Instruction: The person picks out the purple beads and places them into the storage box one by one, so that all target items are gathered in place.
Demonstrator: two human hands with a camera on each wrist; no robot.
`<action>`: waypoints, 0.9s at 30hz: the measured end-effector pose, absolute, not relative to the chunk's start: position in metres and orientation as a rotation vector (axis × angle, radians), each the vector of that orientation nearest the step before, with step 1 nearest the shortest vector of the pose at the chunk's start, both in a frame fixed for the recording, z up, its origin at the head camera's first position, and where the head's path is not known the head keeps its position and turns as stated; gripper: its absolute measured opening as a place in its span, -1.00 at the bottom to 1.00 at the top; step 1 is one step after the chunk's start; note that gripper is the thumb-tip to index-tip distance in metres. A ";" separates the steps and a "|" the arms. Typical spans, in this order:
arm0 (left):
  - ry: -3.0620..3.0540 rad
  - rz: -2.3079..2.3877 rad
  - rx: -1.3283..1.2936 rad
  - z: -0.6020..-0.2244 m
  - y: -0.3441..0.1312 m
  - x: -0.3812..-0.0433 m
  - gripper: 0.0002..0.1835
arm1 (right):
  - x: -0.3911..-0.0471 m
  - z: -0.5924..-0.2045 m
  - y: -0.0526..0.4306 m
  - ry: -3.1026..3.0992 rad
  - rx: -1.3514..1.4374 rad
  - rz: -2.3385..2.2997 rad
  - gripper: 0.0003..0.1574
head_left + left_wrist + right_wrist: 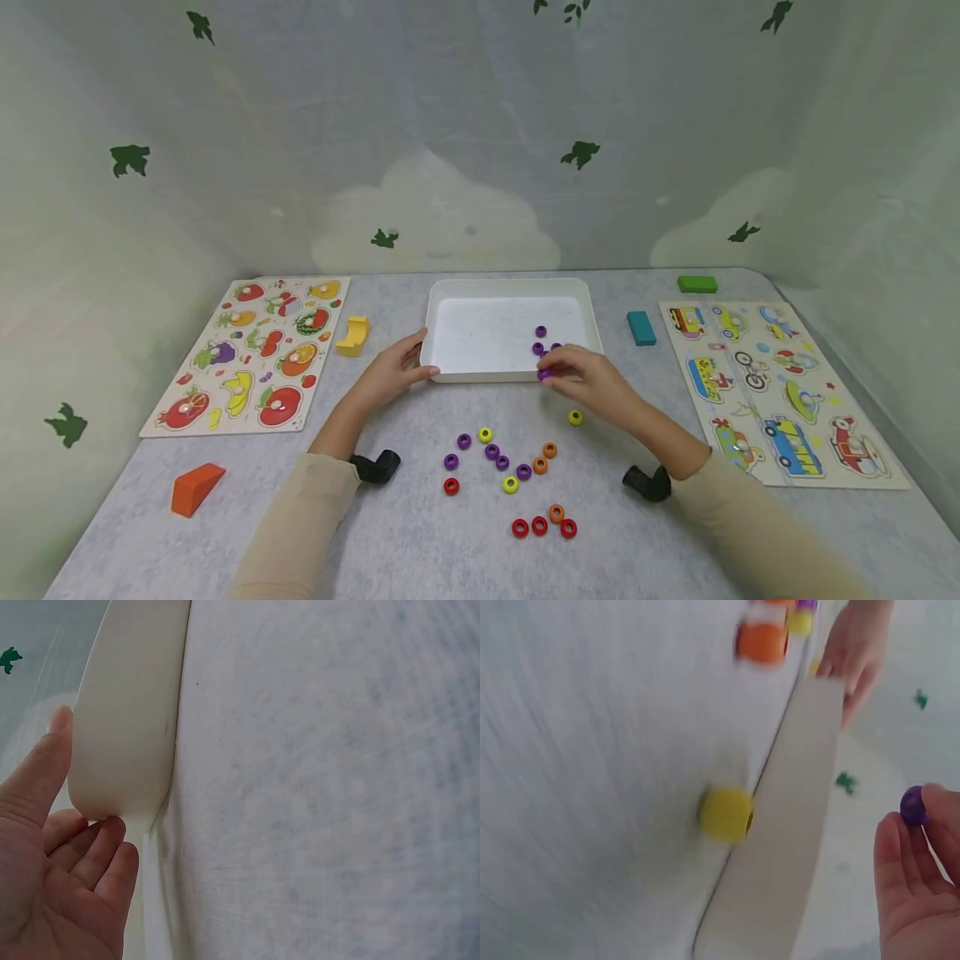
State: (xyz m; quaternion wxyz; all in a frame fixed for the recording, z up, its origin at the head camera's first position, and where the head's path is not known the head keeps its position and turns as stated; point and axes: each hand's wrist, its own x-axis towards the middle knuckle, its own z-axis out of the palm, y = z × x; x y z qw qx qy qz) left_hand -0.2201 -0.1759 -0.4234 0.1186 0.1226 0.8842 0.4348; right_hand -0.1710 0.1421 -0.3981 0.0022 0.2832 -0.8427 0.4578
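A shallow white tray stands at the back middle of the table. My left hand holds its near left corner, thumb along the front wall and fingers round the side; the left wrist view shows the tray wall between them. Over the near right rim, my right hand pinches a purple bead between thumb and fingertips. Just past those fingers, inside the tray, lie several purple beads. A yellow bead is on the table below the right hand.
Loose purple beads, orange beads and red beads lie in front of the tray. A fruit puzzle board is at left, a vehicle puzzle board at right. Nearby are yellow, teal, green and orange blocks.
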 end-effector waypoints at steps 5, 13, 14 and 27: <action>2.585 1.273 0.351 -0.424 -0.177 -0.220 -0.12 | -0.213 -0.407 0.143 -2.722 0.644 1.384 -0.75; 2.590 1.278 0.355 -0.424 -0.176 -0.221 -0.13 | -0.247 -0.421 0.140 -2.952 0.415 1.298 -0.77; 2.591 1.277 0.354 -0.424 -0.177 -0.221 -0.12 | -0.249 -0.422 0.140 -2.972 0.416 1.282 -0.78; 2.577 1.287 0.373 -0.420 -0.175 -0.220 -0.14 | -0.241 -0.413 0.134 -3.005 0.454 1.189 -0.62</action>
